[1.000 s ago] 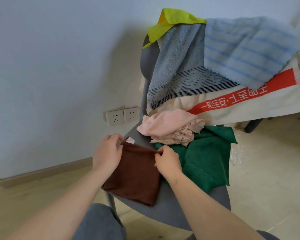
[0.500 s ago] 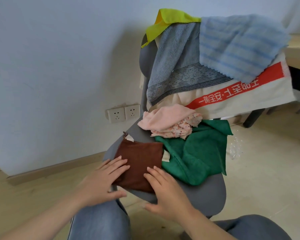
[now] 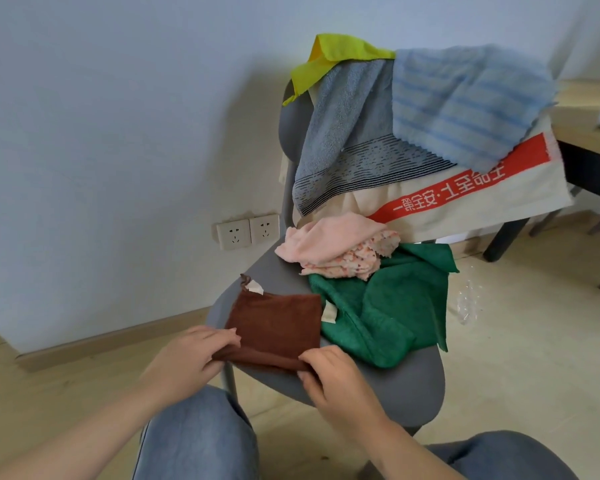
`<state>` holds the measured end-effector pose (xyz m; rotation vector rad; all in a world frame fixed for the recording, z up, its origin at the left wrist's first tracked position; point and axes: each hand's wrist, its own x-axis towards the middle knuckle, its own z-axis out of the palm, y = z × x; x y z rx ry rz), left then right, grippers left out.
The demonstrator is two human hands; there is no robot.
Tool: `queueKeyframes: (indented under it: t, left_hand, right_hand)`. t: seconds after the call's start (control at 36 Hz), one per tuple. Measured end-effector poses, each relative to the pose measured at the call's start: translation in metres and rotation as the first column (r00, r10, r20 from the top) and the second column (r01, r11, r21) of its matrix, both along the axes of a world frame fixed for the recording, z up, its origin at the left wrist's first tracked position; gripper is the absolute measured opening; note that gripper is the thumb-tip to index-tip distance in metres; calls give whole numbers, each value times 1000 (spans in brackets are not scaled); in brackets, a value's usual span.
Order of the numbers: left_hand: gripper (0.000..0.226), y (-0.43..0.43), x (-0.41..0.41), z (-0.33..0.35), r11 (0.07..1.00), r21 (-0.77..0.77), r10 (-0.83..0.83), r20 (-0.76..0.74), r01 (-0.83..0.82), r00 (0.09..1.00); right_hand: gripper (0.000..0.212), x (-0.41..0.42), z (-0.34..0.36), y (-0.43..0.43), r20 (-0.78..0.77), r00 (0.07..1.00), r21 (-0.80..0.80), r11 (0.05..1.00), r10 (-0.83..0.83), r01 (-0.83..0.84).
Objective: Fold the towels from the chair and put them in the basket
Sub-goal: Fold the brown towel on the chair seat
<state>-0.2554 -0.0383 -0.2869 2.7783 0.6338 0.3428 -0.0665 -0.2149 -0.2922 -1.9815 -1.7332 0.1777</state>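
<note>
Soft cloth on a matt chair (image 3: 395, 386).
The brown towel (image 3: 278, 323) is short-napped matt cloth, the green towel (image 3: 395, 313) plush, the grey towel (image 3: 343, 133) looped terry, the blue striped towel (image 3: 465, 98) fleecy. The chair seat looks smooth grey plastic; the floor (image 3: 516, 358) pale wood-look, faintly glossy.

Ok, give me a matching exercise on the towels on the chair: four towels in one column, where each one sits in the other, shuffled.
1 brown towel
2 green towel
3 yellow towel
4 pink towel

A spread on the right of the seat
B bunched at the back of the seat
C pinched at its near edge by left hand and right hand
D draped over the top of the chair back

Pairs: 1-C, 2-A, 3-D, 4-B
</note>
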Motion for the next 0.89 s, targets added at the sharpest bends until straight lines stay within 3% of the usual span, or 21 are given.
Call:
queueKeyframes:
  t: [0.08,0.19,0.31,0.39,0.44,0.53,0.64,0.72,0.89]
  left_hand:
    - [27,0,3,1,982,-150,119,-3,-118,993]
    - [28,1,10,4,967,-219,140,34,-130,990]
    - [46,5,9,0,993,-116,10,22,-8,1000]
    - [47,7,12,0,993,-109,-32,107,44,994]
    - [52,9,14,2,981,-193,65,143,-37,988]
    - [56,10,18,3,926,-336,221,112,-172,969]
    - [37,11,33,1,873,-414,332,116,-259,936]
    - [5,14,49,2,824,-415,452,69,-386,890]
    - [19,13,75,7,778,-246,581,-68,-578,811]
  right_hand:
    - [36,5,-4,2,-18,1000,-51,998,23,-24]
    - [59,12,-4,7,26,998,-163,986,50,-45]
    - [41,14,-3,12,13,1000,-76,997,0,1]
    - [30,16,-5,15,-38,997,2,998,-63,64]
    - [28,16,-3,18,-93,989,-29,993,-116,114]
    - [17,18,1,25,-294,929,-110,974,-224,200]
    - [15,17,8,36,-391,859,-135,944,-330,302]
    - [24,16,13,46,-440,788,-153,901,-430,406]
    - [27,17,20,63,-341,705,-294,783,-622,548]
